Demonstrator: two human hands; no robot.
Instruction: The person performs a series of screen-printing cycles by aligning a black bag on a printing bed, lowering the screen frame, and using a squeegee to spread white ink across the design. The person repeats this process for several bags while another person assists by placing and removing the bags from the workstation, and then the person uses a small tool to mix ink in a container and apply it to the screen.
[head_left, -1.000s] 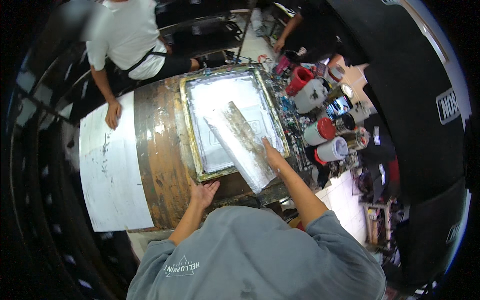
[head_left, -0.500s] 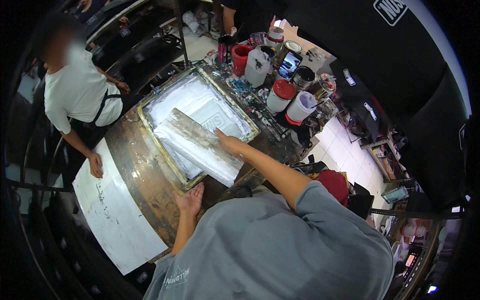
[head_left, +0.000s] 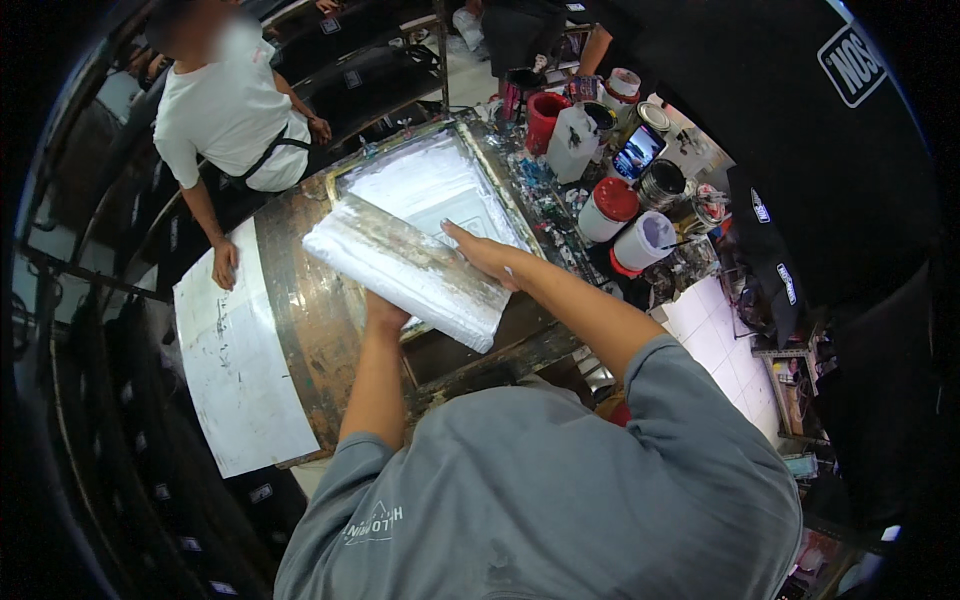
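A wide squeegee (head_left: 400,250), its wooden back smeared and its near side thick with white ink, is held tilted over a screen-printing frame (head_left: 503,192). My right hand (head_left: 487,257) is closed round the squeegee's right part. My left hand (head_left: 384,312) reaches up to the squeegee's near lower edge, next to the frame's near corner; its fingers are hidden behind the squeegee, so its grip does not show. White ink (head_left: 410,178) covers much of the mesh, and a faint rectangular design (head_left: 470,215) shows through it.
Across the table a person in a white shirt (head_left: 225,110) rests a hand (head_left: 225,264) by a white sheet (head_left: 240,370). At the table's right stand a red-lidded tub (head_left: 608,210), a white ink tub (head_left: 645,241), a plastic jug (head_left: 573,145), several cans and a phone (head_left: 638,152).
My left hand has moved from lying open below the frame's near corner up to the squeegee. The squeegee is tilted more, still in my right hand. The view has shifted left.
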